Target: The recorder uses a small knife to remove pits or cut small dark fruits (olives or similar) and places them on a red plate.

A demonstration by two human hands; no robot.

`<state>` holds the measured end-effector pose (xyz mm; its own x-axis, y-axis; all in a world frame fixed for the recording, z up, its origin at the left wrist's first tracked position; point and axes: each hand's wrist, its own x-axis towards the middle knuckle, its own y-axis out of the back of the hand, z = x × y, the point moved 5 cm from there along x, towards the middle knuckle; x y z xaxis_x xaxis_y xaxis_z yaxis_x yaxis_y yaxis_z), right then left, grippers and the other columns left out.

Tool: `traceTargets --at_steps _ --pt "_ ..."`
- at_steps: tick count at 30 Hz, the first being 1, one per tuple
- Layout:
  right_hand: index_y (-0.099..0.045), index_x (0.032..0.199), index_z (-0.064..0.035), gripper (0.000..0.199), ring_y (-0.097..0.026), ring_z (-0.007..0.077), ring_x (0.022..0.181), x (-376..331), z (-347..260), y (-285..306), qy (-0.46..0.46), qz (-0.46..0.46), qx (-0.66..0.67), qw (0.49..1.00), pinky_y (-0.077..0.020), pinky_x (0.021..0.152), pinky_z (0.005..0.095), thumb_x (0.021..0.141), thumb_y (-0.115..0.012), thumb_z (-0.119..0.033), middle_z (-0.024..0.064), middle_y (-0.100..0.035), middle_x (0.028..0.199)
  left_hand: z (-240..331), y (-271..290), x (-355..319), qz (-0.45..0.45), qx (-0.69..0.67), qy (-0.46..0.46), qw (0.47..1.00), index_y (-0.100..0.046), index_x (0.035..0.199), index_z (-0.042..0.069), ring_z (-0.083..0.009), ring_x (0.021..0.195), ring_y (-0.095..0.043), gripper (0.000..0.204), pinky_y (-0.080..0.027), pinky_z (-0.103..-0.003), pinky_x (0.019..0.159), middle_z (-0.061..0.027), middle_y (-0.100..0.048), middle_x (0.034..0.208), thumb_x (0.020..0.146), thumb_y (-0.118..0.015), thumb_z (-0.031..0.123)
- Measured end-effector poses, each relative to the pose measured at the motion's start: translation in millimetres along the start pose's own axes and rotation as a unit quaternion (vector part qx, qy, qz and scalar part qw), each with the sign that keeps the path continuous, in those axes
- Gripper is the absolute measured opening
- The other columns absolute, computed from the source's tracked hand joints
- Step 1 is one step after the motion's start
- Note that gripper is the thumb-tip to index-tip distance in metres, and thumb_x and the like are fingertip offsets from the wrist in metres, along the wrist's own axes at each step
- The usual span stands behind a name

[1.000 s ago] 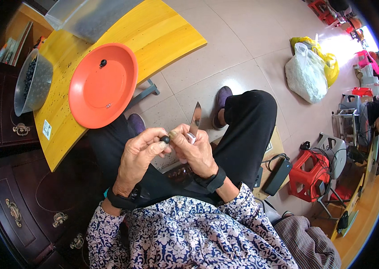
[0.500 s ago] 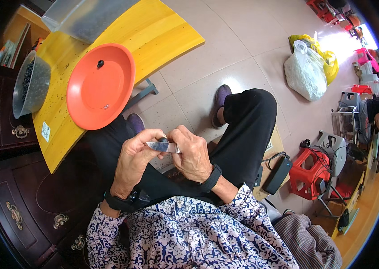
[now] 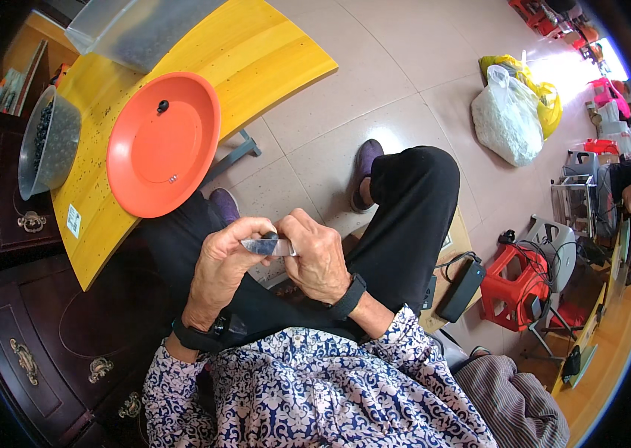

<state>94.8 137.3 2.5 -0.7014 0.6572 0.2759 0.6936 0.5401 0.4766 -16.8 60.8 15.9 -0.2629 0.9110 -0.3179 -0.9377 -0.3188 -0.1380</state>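
Note:
My left hand (image 3: 220, 261) is pinched around a small dark round piece (image 3: 270, 235) in front of my lap. In my right hand (image 3: 317, 257) is a small knife (image 3: 261, 247), its flat shiny blade lying across the piece and pointing left; its handle is hidden in my grip. The two hands nearly touch. To their upper left, an orange-red plate (image 3: 158, 153) bears one dark round piece (image 3: 163, 107) and some tiny pale bits (image 3: 173, 178).
Under the plate is a yellow table (image 3: 263, 63) scattered with dark specks. A clear tub (image 3: 67, 149) of small dark things and a larger clear bin (image 3: 99, 26) stand on it. Dark drawers (image 3: 39, 328) lie left; a red stool (image 3: 509, 291) and bags (image 3: 509, 119) are right.
The knife and both hands have shifted only slightly, the blade tilting a little against the dark piece. The table and plate sit a touch further left in view.

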Motion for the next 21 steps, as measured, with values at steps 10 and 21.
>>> traceTargets --at_steps 10,21 --pt "-0.062 0.086 0.0003 0.016 -0.051 0.0099 0.055 -6 53 -8 -0.245 0.040 0.316 0.916 -0.0418 0.050 0.0262 0.083 -0.047 0.000 0.0042 -0.059 0.068 -7 -1 -6 -0.030 -0.073 0.016 0.997 -0.060 0.103 -0.002 -0.0068 0.076 -0.056 0.020 -0.046 -0.022 0.072 -0.0032 -0.062 0.082 0.089 -0.057 0.012" --pt "-0.061 0.085 -0.0030 0.021 -0.045 0.0034 0.058 -6 16 -2 -0.273 -0.054 0.443 0.852 -0.0363 0.051 0.0206 0.089 -0.065 -0.023 -0.0027 -0.055 0.068 -3 0 -2 0.006 0.048 -0.024 0.999 -0.059 0.109 -0.002 -0.0068 0.078 -0.057 0.021 -0.046 -0.020 0.071 -0.0022 -0.059 0.087 0.088 -0.056 0.001"
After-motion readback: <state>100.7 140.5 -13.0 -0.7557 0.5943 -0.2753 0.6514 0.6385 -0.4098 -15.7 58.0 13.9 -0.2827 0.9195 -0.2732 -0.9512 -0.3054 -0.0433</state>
